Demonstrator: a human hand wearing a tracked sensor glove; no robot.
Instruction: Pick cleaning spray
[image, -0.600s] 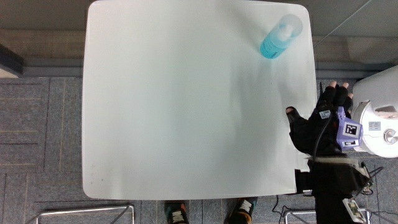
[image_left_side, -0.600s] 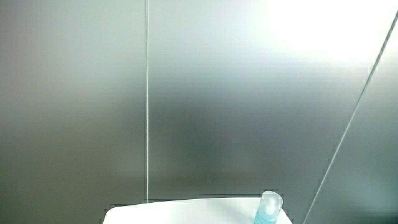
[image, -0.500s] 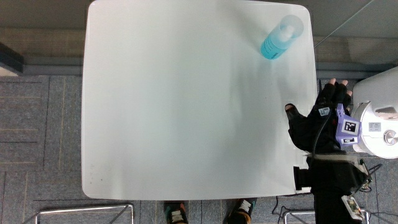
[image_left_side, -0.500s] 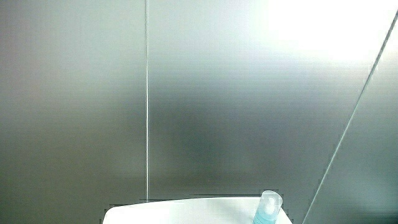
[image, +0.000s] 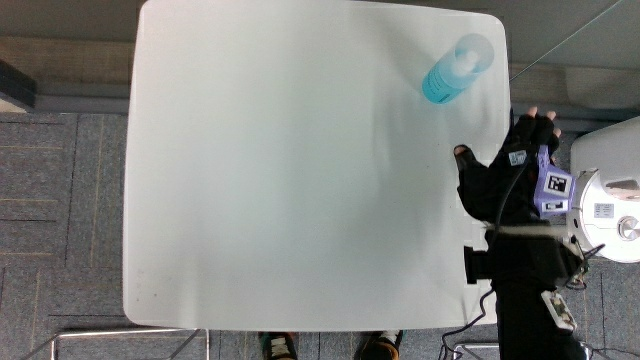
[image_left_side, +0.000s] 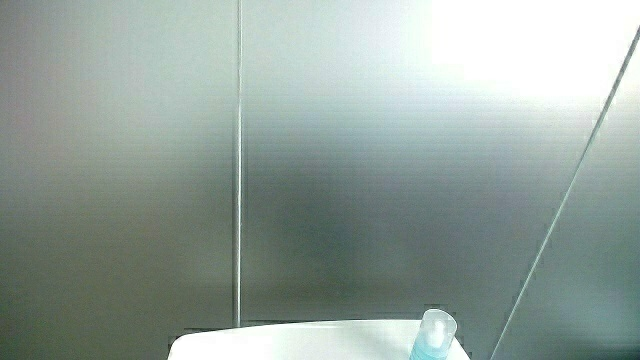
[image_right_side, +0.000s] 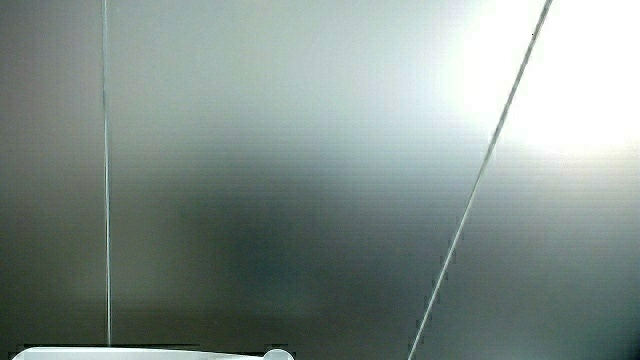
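Observation:
A clear blue cleaning spray bottle stands upright near a corner of the white table, the corner farthest from the person on the hand's side. The same bottle's top shows in a side view, at the table's edge. The hand, in a black glove with a patterned cube on its back, hovers over the table's edge, nearer to the person than the bottle and apart from it. Its fingers are spread and hold nothing. Both side views show mostly a pale wall.
A white rounded device stands off the table, close beside the hand and forearm. Grey carpet surrounds the table. A thin strip of the tabletop shows in a side view.
The hand has moved a little toward the bottle and further over the table's edge. The bottle has not moved.

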